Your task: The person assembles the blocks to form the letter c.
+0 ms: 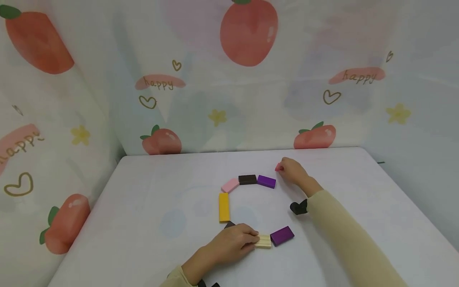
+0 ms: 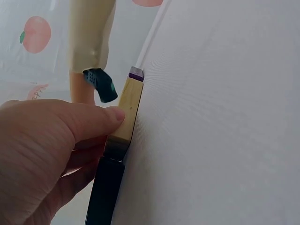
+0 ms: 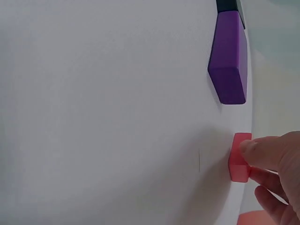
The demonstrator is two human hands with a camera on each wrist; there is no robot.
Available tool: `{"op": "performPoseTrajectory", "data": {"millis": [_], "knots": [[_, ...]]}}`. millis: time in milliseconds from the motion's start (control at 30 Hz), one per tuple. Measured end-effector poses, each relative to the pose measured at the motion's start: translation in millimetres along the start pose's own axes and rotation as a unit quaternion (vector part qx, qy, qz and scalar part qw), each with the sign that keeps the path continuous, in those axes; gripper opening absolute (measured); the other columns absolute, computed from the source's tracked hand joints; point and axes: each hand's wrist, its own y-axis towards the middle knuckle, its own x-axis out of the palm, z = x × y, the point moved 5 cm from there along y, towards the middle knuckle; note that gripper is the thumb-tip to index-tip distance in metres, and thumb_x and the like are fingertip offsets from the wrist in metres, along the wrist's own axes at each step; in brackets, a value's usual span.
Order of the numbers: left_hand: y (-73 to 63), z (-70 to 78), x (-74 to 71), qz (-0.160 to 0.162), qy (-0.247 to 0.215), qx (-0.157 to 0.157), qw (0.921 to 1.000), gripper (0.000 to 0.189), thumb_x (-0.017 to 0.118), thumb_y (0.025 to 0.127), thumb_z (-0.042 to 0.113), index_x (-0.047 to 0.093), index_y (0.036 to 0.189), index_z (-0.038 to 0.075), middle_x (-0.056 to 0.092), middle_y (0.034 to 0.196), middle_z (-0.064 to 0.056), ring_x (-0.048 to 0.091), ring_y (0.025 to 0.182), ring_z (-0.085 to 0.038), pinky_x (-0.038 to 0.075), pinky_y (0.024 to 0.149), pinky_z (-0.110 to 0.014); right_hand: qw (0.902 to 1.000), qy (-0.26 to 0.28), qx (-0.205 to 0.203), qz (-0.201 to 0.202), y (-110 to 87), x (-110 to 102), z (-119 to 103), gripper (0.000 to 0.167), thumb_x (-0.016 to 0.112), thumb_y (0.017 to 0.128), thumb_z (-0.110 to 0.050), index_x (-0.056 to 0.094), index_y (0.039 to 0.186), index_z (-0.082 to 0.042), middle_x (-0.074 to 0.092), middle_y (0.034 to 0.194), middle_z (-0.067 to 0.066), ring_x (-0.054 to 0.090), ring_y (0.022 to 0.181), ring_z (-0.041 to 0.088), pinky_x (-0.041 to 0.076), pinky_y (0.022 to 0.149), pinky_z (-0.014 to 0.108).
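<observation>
My right hand (image 1: 295, 172) pinches a pinkish-red block (image 3: 238, 165) between thumb and fingers, beyond the right end of a curved row of blocks. A purple block (image 1: 266, 181) lies nearest to it, separated by a gap. On the near side, my left hand (image 1: 229, 244) grips a pale wooden block (image 2: 127, 112), thumb on one face and fingers behind. One end of that block meets a dark purple block (image 1: 282, 236). Dark blocks (image 2: 105, 190) stand at its other end, mostly hidden by the left hand in the head view.
A yellow block (image 1: 224, 208), a light pink block (image 1: 230, 185) and a black block (image 1: 247, 179) form the left and far parts of the curve. All lie on a white table (image 1: 150, 199), with printed cloth (image 1: 201, 95) hanging behind and at the left.
</observation>
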Motion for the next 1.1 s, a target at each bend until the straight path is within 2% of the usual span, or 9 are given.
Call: {"op": "performPoseTrajectory", "data": {"millis": [167,333,467,733,1100], "knots": [[-0.2,1.5,-1.1,-0.004,-0.005,-0.003,1.0000,0.025,0.065,0.087,0.018,0.068,0.110,0.011,0.062,0.108,0.003,0.054,0.101,-0.005,0.037,0.090,-0.012,0.9998,-0.001,-0.016,0.011,-18.7,-3.3,2.7,0.003,0.069,0.078,0.001,0.067,0.077,0.001,0.054,0.073,0.004,0.052,0.070,0.022,0.048,0.071,0.039],[0.1,2.5,-1.9,-0.008,-0.009,-0.010,0.9999,0.025,0.065,0.087,0.019,0.068,0.111,0.011,0.061,0.108,0.004,0.054,0.100,-0.004,0.038,0.089,-0.012,0.9976,-0.011,-0.061,0.032,-37.2,-5.3,2.5,0.005,0.071,0.075,0.003,0.069,0.074,-0.002,0.056,0.074,0.004,0.055,0.071,0.023,0.049,0.069,0.040],[-0.2,1.3,-0.9,-0.009,-0.011,-0.015,0.9998,0.025,0.066,0.086,0.019,0.068,0.111,0.011,0.061,0.108,0.005,0.054,0.099,-0.003,0.039,0.088,-0.012,0.9964,-0.009,-0.069,0.048,-46.5,-6.1,3.3,0.007,0.071,0.075,0.004,0.070,0.075,-0.003,0.058,0.075,0.003,0.056,0.072,0.022,0.049,0.069,0.041],[0.2,2.7,1.9,-0.001,-0.014,-0.007,0.9999,0.025,0.066,0.086,0.018,0.068,0.110,0.011,0.062,0.107,0.004,0.055,0.099,-0.004,0.039,0.088,-0.012,0.9985,-0.017,-0.050,0.009,-68.9,-3.2,-3.9,0.008,0.071,0.077,0.000,0.069,0.073,-0.007,0.052,0.068,-0.003,0.050,0.064,0.013,0.048,0.062,0.033],[0.7,3.4,-0.2,0.004,-0.006,-0.005,1.0000,0.025,0.066,0.086,0.019,0.069,0.109,0.010,0.062,0.106,0.004,0.055,0.099,-0.004,0.039,0.088,-0.012,0.9948,-0.022,-0.097,0.021,-98.5,-1.4,-22.4,0.013,0.073,0.075,0.000,0.067,0.070,-0.010,0.050,0.066,-0.005,0.046,0.061,0.008,0.047,0.058,0.028]]}}
